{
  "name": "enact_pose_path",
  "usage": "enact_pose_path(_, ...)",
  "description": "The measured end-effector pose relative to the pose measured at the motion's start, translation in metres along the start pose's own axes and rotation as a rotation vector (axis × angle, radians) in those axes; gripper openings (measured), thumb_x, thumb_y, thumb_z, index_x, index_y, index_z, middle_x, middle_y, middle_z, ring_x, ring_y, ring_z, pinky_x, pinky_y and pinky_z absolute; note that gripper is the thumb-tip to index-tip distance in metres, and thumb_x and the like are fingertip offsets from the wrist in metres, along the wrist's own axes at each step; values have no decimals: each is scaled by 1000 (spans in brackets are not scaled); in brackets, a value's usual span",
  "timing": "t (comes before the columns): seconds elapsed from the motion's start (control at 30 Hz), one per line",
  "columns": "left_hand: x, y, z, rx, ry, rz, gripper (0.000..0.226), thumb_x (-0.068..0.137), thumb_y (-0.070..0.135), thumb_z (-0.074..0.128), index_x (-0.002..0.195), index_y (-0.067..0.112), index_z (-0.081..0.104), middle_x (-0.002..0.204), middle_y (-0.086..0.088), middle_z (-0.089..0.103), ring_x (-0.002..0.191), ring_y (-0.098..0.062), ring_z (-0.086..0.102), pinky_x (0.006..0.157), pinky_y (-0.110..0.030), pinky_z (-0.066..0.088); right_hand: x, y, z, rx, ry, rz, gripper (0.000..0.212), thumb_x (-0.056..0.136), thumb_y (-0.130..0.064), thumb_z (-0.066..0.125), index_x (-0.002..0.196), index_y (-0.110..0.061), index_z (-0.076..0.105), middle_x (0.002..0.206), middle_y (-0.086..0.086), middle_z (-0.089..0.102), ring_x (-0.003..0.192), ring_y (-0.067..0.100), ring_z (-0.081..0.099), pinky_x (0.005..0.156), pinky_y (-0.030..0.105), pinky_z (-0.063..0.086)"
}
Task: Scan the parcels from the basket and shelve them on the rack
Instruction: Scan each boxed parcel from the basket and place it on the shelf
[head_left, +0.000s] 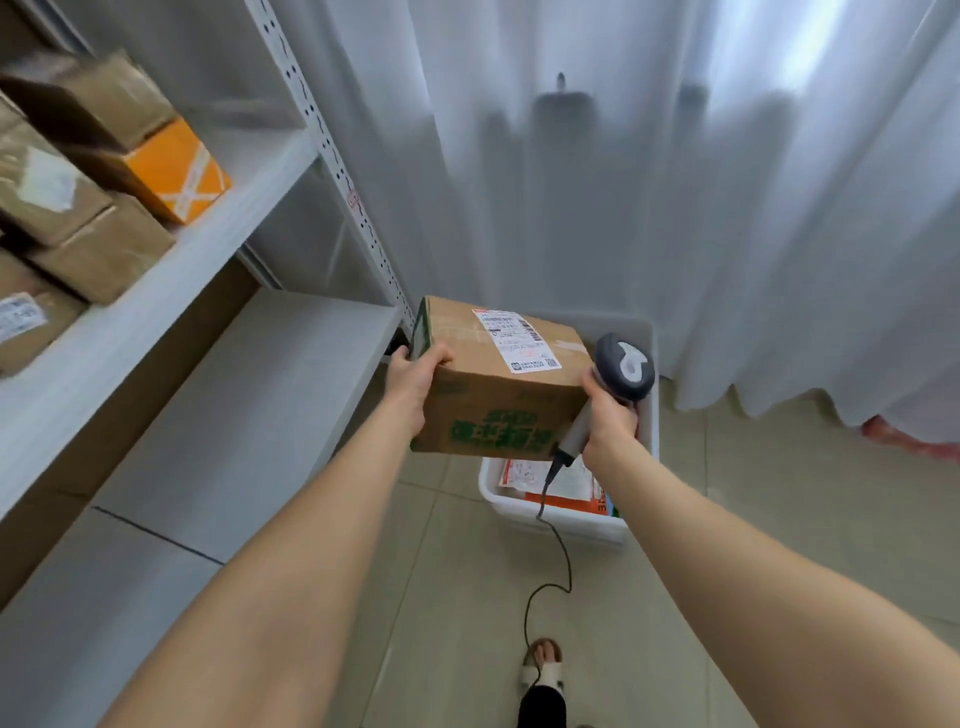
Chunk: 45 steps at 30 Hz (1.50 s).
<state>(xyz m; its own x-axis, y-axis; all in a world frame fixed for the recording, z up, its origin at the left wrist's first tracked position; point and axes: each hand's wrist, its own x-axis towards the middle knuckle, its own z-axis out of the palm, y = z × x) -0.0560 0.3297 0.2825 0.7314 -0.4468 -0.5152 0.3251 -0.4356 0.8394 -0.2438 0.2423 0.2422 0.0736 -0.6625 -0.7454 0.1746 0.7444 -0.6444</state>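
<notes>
Basket (563, 517) on floor. Box (498, 400) held directly above basket, covering most of it. Left hand (415, 376) above basket's left edge, on box's side. Right hand (610, 415) above basket's right part, gripping scanner (623, 366) against box. Flat parcels (550, 483) inside basket, near end. Cable (569, 571) drops past basket's near rim to floor. Rack (171, 291) left of basket, stacked parcels (98, 249) on its upper shelf. Curtain (675, 182) behind basket. Foot (543, 667) in front of basket.

The left hand (415, 375) grips the left end of a cardboard box (488, 410) that has green print and a white label on top. It is held above a white basket (561, 521) on the floor. The right hand (612, 418) grips a grey scanner (623, 366) just beside the box's right end. Brown parcels (98, 249) sit on the rack (218, 208) at the left.
</notes>
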Motion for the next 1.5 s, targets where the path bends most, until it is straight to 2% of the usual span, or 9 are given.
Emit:
enact_pose_path(0.17, -53, 18, -55, -43, 88, 67, 43, 73, 32, 66, 108, 10, 56, 87, -13, 60, 72, -18, 56, 53, -25, 41, -61, -3, 5, 0, -78, -20, 77, 79, -42, 77, 142, -17, 40, 135, 3, 55, 121, 25, 51, 108, 43, 38)
enact_pose_path(0.37, -99, 53, -124, 31, 168, 182, 23, 75, 32, 65, 98, 29, 66, 94, 0, 62, 90, -18, 55, 68, -30, 42, -118, -1, 18, -39, -155, -88, 69, 80, -33, 78, 139, -17, 48, 126, 2, 59, 111, 24, 54, 99, 40, 39)
enact_pose_path(0.6, -138, 96, -198, 462, -49, 326, 41, 76, 28, 66, 115, 35, 61, 118, -5, 54, 98, -20, 50, 85, -35, 45, -171, 12, 33, -382, -223, -225, 49, 82, -27, 75, 123, -6, 60, 106, 9, 64, 106, 29, 60, 97, 38, 46)
enact_pose_path(0.73, -171, 112, -218, 710, -251, 358, 60, 59, 38, 61, 118, 36, 60, 120, -5, 55, 111, -25, 51, 103, -46, 40, -208, 32, 37, -406, -313, -234, 59, 79, -33, 79, 128, -8, 58, 121, 12, 64, 114, 32, 59, 104, 46, 45)
enact_pose_path(0.83, -191, 119, -232, 796, -352, 360, 64, 60, 36, 59, 124, 35, 58, 119, -5, 55, 109, -25, 52, 100, -44, 42, -232, 52, 34, -430, -369, -199, 53, 81, -31, 78, 123, -5, 58, 114, 13, 67, 101, 29, 62, 97, 42, 50)
enact_pose_path(0.97, -209, 122, -244, 811, -410, 400, 55, 66, 32, 60, 121, 35, 58, 115, -2, 56, 106, -22, 53, 96, -39, 43, -256, 80, 28, -334, -438, -160, 46, 81, -27, 77, 118, -4, 61, 98, 10, 72, 82, 23, 68, 66, 34, 53)
enact_pose_path(1.2, -202, 100, -269, 604, -251, 474, 47, 85, 24, 62, 130, 33, 52, 122, -2, 51, 108, -21, 49, 99, -41, 41, -269, 85, 20, -239, -190, -223, 47, 79, -28, 78, 118, -8, 62, 96, 7, 67, 96, 29, 62, 99, 45, 48)
enact_pose_path(1.33, -201, 82, -277, 319, -107, 443, 61, 82, 25, 66, 138, 32, 43, 123, -6, 49, 107, -26, 51, 100, -45, 44, -275, 82, 13, -178, -216, -191, 66, 75, -35, 82, 131, -11, 54, 120, 10, 64, 114, 35, 58, 104, 52, 44)
enact_pose_path(1.5, -210, 68, -275, 323, -196, 358, 74, 83, 25, 68, 146, 32, 29, 113, 0, 49, 92, -21, 55, 65, -27, 50, -280, 82, 8, -171, -296, -232, 60, 76, -23, 82, 128, -11, 55, 124, 9, 63, 113, 31, 59, 104, 50, 45)
